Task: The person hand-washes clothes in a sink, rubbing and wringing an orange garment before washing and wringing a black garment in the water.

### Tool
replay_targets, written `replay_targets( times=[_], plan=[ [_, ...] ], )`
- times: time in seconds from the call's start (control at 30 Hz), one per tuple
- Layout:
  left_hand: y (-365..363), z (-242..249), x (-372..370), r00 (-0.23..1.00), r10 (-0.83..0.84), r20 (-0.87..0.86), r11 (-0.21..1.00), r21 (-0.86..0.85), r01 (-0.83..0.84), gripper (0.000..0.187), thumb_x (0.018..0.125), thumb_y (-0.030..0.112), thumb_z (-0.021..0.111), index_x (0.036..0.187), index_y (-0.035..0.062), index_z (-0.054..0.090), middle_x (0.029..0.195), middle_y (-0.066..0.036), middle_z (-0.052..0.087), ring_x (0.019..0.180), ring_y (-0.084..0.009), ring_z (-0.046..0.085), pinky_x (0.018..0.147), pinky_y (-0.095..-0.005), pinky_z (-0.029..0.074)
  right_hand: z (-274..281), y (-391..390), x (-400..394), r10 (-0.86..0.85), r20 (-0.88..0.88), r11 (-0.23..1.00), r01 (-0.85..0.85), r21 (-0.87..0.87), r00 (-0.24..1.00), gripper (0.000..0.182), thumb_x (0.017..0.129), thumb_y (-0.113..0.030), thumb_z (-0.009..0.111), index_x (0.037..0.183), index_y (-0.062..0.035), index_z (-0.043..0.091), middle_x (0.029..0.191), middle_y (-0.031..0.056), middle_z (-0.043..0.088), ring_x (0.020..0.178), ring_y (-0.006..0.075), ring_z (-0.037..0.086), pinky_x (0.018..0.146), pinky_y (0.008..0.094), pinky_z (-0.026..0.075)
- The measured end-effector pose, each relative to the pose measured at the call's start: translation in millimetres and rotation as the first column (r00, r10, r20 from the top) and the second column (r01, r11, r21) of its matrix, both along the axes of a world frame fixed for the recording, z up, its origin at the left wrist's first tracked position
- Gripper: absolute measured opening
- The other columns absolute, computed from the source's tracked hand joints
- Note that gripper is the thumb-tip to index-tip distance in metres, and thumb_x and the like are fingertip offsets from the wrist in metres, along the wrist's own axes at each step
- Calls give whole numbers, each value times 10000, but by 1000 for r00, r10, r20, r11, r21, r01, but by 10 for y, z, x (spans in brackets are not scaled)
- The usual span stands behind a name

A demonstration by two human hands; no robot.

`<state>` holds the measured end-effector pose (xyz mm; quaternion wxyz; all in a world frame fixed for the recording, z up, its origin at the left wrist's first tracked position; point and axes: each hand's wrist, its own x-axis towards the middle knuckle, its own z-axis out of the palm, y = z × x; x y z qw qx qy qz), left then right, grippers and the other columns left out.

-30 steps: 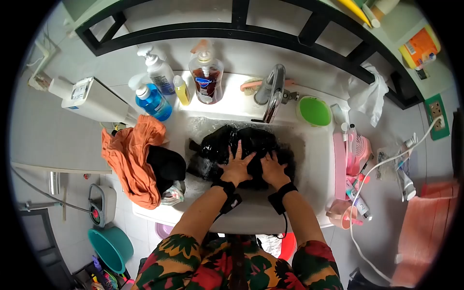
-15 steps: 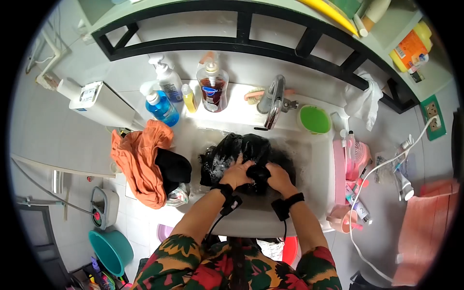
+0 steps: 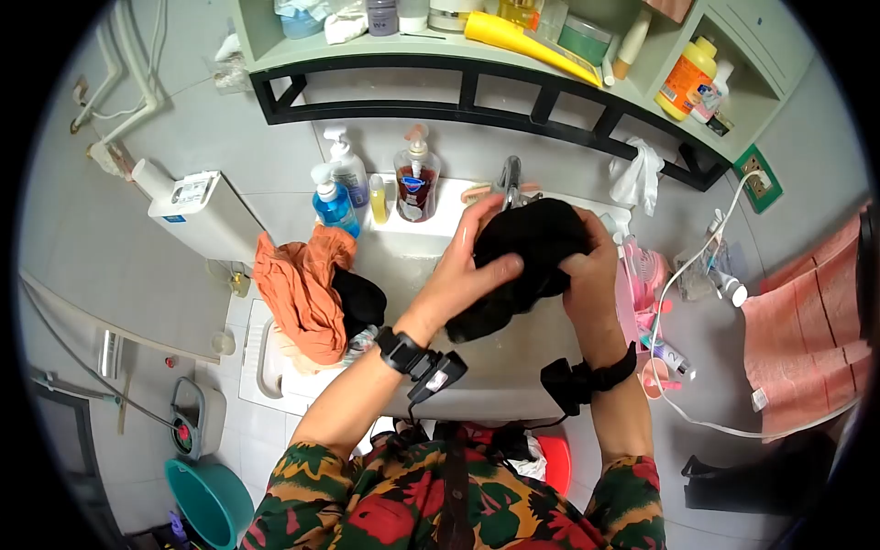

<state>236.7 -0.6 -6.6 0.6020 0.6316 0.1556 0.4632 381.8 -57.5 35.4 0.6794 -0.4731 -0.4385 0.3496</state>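
Note:
A bunched black garment [image 3: 527,252], dark with wetness, hangs in the air over the white sink [image 3: 408,246]. My left hand [image 3: 466,275] grips its left side, thumb across the front. On the other side, my right hand [image 3: 594,270] has its fingers wrapped round the cloth. The garment's lower end droops towards the left, and its exact kind cannot be made out. Behind it stands the chrome faucet [image 3: 511,172], partly covered by the raised cloth and my left fingers.
Orange clothing [image 3: 302,293] and a black cloth [image 3: 359,302] lie on the sink's left side. Along the back rim stand a blue pump bottle [image 3: 336,211] and a dark red soap bottle [image 3: 417,188]. A shelf with a black frame [image 3: 385,66] overhangs. A white cable [image 3: 678,266] runs at right.
Both hands have lifted the black garment from the soapy water in the sink up towards the faucet. The camera view has shifted, showing more of the shelf.

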Motion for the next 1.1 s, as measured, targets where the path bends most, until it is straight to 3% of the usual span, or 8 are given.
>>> replay_targets(
  times=[0.07,0.2,0.27,0.4,0.5,0.57,0.83,1.1],
  plan=[
    [-98,-23,-101,958,250,-142,910,371,-183,1027,522,187,796,1349,57,202,1406,-208,127,1310,-345,149,1058,-389,194,143,6,-110,23,-78,1000,-22,8,997,442,578,65,484,1017,56,529,925,92,588,850,169,574,795,261,456],
    [-274,-369,-3,866,482,-135,683,677,-275,1036,479,195,821,1308,30,223,1389,-275,95,1274,-418,185,1020,-428,252,193,-8,-470,-61,-198,992,37,-124,978,399,616,26,495,1014,53,507,909,89,569,822,162,559,764,255,455],
    [-279,-599,147,813,576,82,682,500,-533,1023,499,185,814,1300,35,197,1363,-283,157,1224,-442,264,979,-443,302,-2,-11,-590,-34,-120,986,14,-164,992,433,657,-24,535,1078,55,467,971,107,543,879,165,534,788,264,437],
    [-344,-739,70,855,493,-162,869,38,-494,887,583,120,766,1288,28,236,1233,-190,421,1109,-315,466,920,-364,386,-384,-9,-482,120,1,966,-116,-232,993,456,701,-54,571,1129,47,450,1016,92,531,912,158,522,806,273,431],
    [-283,-819,-112,984,172,55,892,-432,-132,687,627,-22,655,1249,11,367,1175,-107,494,1086,-234,482,928,-330,382,-612,145,-14,297,49,898,-262,-353,954,470,740,-75,582,1181,2,437,1044,88,526,913,152,529,770,268,451],
    [-291,-784,-225,937,-65,344,616,-724,309,646,633,-81,559,1250,10,391,1082,-85,559,1026,-213,526,910,-316,399,-744,293,288,396,128,767,-251,-591,909,586,745,-74,626,1275,-58,376,1135,96,490,962,168,522,757,231,447],
    [-301,-1130,-232,804,-223,551,198,-782,591,644,689,41,619,1271,-3,348,1120,-119,539,995,-222,551,890,-329,430,-1034,419,-85,626,-480,723,-688,63,615,779,666,-230,717,1331,-107,330,1257,124,420,1063,319,477,874,389,429],
    [-273,-976,-145,940,-277,200,598,-730,331,593,705,162,700,1195,2,406,1086,-60,521,1005,-141,497,885,-275,388,-947,604,-68,588,52,726,-498,-474,807,309,684,-142,682,963,-40,599,814,30,577,782,137,549,713,261,443]
  ],
)
